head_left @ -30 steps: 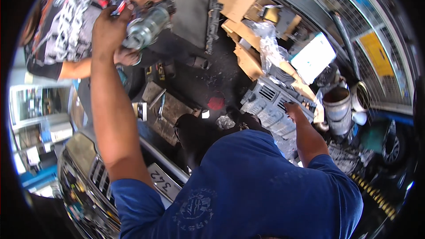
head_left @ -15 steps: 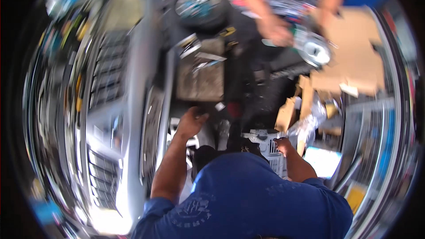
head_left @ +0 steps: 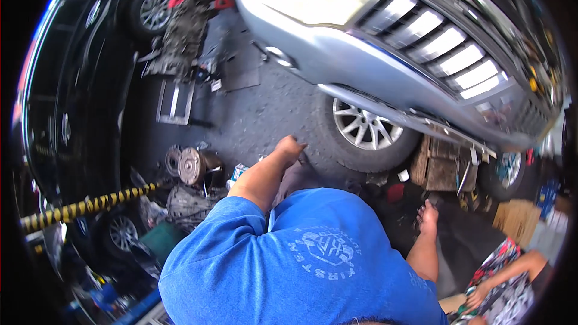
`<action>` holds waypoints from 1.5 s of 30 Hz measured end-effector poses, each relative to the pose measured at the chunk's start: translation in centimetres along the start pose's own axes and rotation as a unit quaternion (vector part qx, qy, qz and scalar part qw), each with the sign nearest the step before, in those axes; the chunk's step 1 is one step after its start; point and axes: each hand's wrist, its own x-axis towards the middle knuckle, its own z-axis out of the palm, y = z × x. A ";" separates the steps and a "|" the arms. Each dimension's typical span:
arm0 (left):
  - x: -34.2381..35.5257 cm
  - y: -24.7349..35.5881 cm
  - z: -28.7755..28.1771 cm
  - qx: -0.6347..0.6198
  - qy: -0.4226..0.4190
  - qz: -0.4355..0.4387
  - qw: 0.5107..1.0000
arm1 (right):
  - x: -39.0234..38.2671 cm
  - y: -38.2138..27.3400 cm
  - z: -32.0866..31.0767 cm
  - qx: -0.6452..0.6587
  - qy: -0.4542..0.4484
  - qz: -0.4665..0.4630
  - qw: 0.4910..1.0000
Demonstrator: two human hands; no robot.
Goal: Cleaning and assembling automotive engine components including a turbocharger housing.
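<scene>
Floor [head_left: 259, 111]: dark grey, in a cluttered vehicle workshop
Cars: two, one black car [head_left: 66, 114], one silver car [head_left: 349, 54]
Wheels [head_left: 365, 133]: four; the largest partly overlapped by the silver bumper, near the left hand [head_left: 291, 150]
Left fingers: curled; cannot tell whether gripping
Right hand [head_left: 427, 215]: fingers apart, near one wooden box [head_left: 439, 174]
Co-worker [head_left: 506, 280]: one

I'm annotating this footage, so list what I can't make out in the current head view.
All in the head view:
Left hand: its palm is turned away, hiding anything inside.
Right hand: too small to tell its grip.
Wheel: upper edge hidden by the silver car.
Silver car: cut off by the fisheye rim.
Co-worker: cut off at lower right.
</scene>
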 end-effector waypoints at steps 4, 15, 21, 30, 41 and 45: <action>-0.1 -17.0 -4.2 -0.028 -0.011 -0.148 0.989 | -4.5 -9.3 14.7 -0.078 -0.101 -0.125 0.984; -9.8 -31.5 -4.3 -0.410 0.188 -0.336 0.827 | -23.4 -18.6 49.7 -0.454 -0.361 -0.373 0.724; -10.9 -33.0 -1.1 -0.439 0.231 -0.403 0.769 | -30.5 -21.6 64.2 -0.486 -0.450 -0.373 0.650; -8.1 -31.7 -0.9 -0.658 0.258 -0.503 0.497 | -41.4 -27.6 88.8 -0.565 -0.484 -0.412 0.526; 0.4 -30.2 -7.3 -0.630 0.326 -0.524 0.472 | -49.2 -27.2 105.3 -0.632 -0.515 -0.403 0.416; 1.8 -33.7 -10.8 -0.664 0.314 -0.519 0.437 | -50.1 -26.3 109.7 -0.649 -0.530 -0.379 0.393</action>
